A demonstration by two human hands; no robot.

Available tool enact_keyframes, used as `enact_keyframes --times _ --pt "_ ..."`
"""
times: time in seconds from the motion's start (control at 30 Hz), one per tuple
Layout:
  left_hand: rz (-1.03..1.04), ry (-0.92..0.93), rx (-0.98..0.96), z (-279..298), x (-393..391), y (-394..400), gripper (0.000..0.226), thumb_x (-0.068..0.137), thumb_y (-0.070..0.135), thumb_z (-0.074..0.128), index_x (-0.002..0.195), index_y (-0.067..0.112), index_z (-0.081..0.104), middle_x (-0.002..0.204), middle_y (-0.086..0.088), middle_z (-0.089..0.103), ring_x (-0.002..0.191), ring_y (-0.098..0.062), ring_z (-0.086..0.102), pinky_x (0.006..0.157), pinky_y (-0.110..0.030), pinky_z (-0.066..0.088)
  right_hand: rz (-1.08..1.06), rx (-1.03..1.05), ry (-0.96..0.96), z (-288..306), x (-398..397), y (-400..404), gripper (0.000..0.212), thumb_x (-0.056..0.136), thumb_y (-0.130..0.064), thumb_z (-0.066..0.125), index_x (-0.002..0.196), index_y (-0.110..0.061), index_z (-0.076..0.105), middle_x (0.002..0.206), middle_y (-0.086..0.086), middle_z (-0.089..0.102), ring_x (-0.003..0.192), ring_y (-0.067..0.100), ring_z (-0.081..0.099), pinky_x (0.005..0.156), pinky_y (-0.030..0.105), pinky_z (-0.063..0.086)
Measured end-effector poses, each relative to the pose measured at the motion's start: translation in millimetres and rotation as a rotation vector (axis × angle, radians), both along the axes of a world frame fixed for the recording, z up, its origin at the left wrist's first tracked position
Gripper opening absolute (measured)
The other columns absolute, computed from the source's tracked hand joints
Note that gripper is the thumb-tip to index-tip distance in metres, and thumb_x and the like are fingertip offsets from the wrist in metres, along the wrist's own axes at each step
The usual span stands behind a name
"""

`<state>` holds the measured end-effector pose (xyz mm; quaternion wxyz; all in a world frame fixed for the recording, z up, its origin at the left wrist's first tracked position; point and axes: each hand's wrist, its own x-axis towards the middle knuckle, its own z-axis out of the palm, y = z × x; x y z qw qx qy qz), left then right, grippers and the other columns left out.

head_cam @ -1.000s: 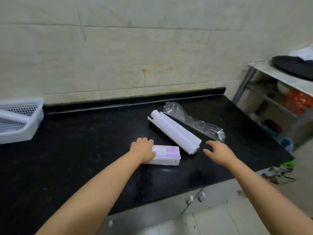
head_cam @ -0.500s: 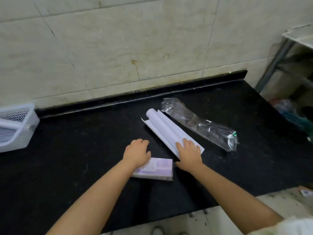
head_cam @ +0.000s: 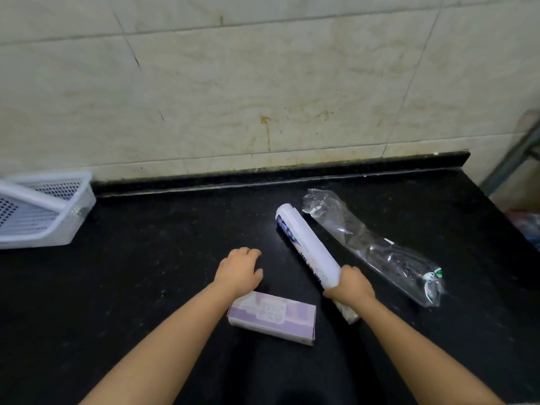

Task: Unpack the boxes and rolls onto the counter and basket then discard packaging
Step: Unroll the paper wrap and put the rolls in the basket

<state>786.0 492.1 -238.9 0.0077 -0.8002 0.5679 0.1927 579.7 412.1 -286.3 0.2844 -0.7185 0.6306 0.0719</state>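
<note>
Roll (head_cam: 309, 249): white, lying slantwise on the counter (head_cam: 146, 273), its near end gripped.
Right hand (head_cam: 349, 286): fingers wrapped round the roll's near end.
Left hand (head_cam: 238, 271): left of the roll, fingers loosely curled, holding nothing, just beyond the box.
Box (head_cam: 273, 316): lilac, flat on the counter, left of the roll's near end.
Wrapper (head_cam: 372, 247): clear plastic, empty, just right of the roll.
Basket (head_cam: 43, 211): white, far left of the roll, by the wall.
</note>
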Motion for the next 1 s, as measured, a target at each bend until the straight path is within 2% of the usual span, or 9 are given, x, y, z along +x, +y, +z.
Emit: enact_keyframes --times 0.07,0.13,0.27,0.4,0.47,0.6,0.8,0.93,1.0 --pt "0.023 0.01 -0.009 -2 8 4 0.048 0.094 0.027 0.048 0.14 0.017 0.037 0.144 -0.005 0.042 0.132 -0.022 0.038 0.107 -0.037 0.039 -0.017 0.012 -0.049 3 1 -2 0.056 0.066 -0.035 0.072 0.108 -0.005 0.05 0.113 0.012 0.055 0.09 0.024 0.056 0.061 0.025 0.041" --pt "0.03 0.0 -0.02 -2 20 12 0.049 0.094 0.027 0.048 0.14 0.017 0.036 0.145 -0.004 0.04 0.134 -0.022 0.035 0.108 -0.037 0.038 0.007 -0.007 -0.097 13 5 -7 0.052 0.064 -0.036 0.073 0.101 -0.005 0.053 0.108 0.012 0.06 0.078 0.021 0.051 0.057 0.025 0.037" --pt "0.107 -0.015 -0.095 3 55 34 0.049 0.093 0.025 0.049 0.139 0.015 0.037 0.144 -0.007 0.041 0.134 -0.025 0.035 0.108 -0.039 0.037 0.169 -0.1 -0.138 43 32 -9 0.048 0.062 -0.036 0.075 0.092 -0.004 0.056 0.095 0.012 0.062 0.076 0.024 0.051 0.062 0.027 0.035" --pt "0.258 0.015 -0.251 10 87 70 0.054 0.092 0.022 0.051 0.142 0.012 0.033 0.143 -0.01 0.042 0.133 -0.026 0.036 0.109 -0.037 0.035 0.31 -0.129 -0.221 68 83 13 0.041 0.058 -0.033 0.075 0.085 -0.009 0.056 0.081 0.003 0.053 0.07 0.022 0.05 0.056 0.028 0.035" --pt "0.34 0.038 -0.33 14 106 91 0.058 0.092 0.021 0.053 0.144 0.012 0.029 0.143 -0.01 0.042 0.132 -0.025 0.038 0.107 -0.036 0.036 0.378 -0.106 -0.244 73 113 30 0.037 0.058 -0.032 0.075 0.079 -0.012 0.052 0.078 0.001 0.052 0.069 0.021 0.05 0.05 0.029 0.034" --pt "0.429 0.028 -0.396 17 158 137 0.061 0.091 0.02 0.055 0.145 0.012 0.027 0.144 -0.011 0.04 0.132 -0.025 0.038 0.106 -0.037 0.037 0.477 0.007 -0.242 70 185 71 0.037 0.059 -0.033 0.075 0.076 -0.014 0.047 0.069 -0.004 0.047 0.065 0.017 0.048 0.048 0.027 0.034" --pt "0.475 0.032 -0.349 1 252 210 0.059 0.09 0.019 0.056 0.142 0.009 0.032 0.142 -0.011 0.042 0.13 -0.026 0.038 0.105 -0.037 0.037 0.599 -0.005 -0.179 41 297 141 0.038 0.057 -0.034 0.073 0.069 -0.016 0.042 0.079 -0.001 0.047 0.07 0.019 0.046 0.044 0.024 0.027" --pt "0.465 0.057 -0.266 -15 307 254 0.058 0.091 0.022 0.055 0.142 0.009 0.032 0.143 -0.012 0.04 0.133 -0.027 0.034 0.106 -0.038 0.037 0.663 0.038 -0.109 22 352 184 0.039 0.057 -0.032 0.072 0.078 -0.015 0.044 0.086 0.0 0.046 0.073 0.018 0.048 0.045 0.025 0.03" --pt "0.469 0.059 -0.238 -22 328 271 0.058 0.091 0.022 0.054 0.143 0.008 0.031 0.144 -0.013 0.038 0.134 -0.027 0.032 0.107 -0.038 0.037 0.694 0.015 -0.086 14 374 201 0.039 0.058 -0.031 0.072 0.083 -0.014 0.046 0.089 0.0 0.044 0.075 0.019 0.048 0.054 0.025 0.036"
